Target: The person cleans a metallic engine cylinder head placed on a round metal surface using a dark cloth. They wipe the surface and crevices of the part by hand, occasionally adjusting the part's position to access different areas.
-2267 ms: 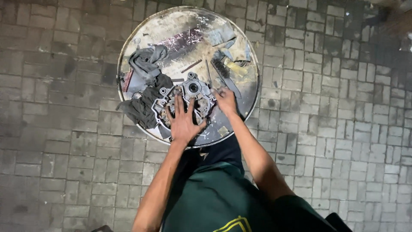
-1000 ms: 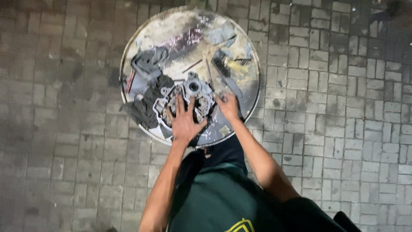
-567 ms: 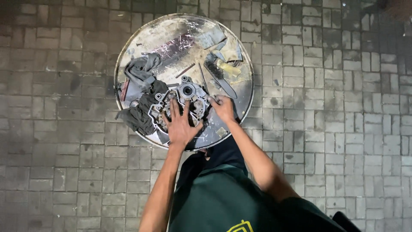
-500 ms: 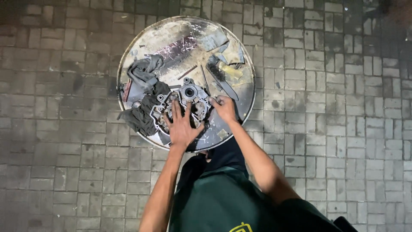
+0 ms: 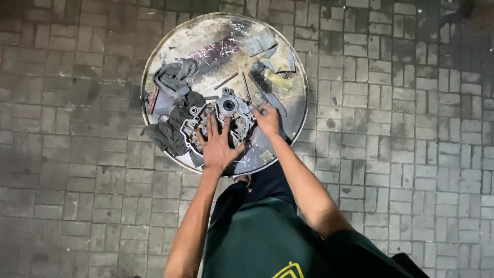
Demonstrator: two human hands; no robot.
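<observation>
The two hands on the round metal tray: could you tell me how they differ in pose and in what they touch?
The left hand lies flat with fingers spread on the metal engine casing, while the right hand is curled, its fingers bunched at the casing's right edge. The left hand covers the casing's near side; the right hand sits beside it, close to a dark flat tool. Both are bare and rest over the round metal tray on the paving.
</observation>
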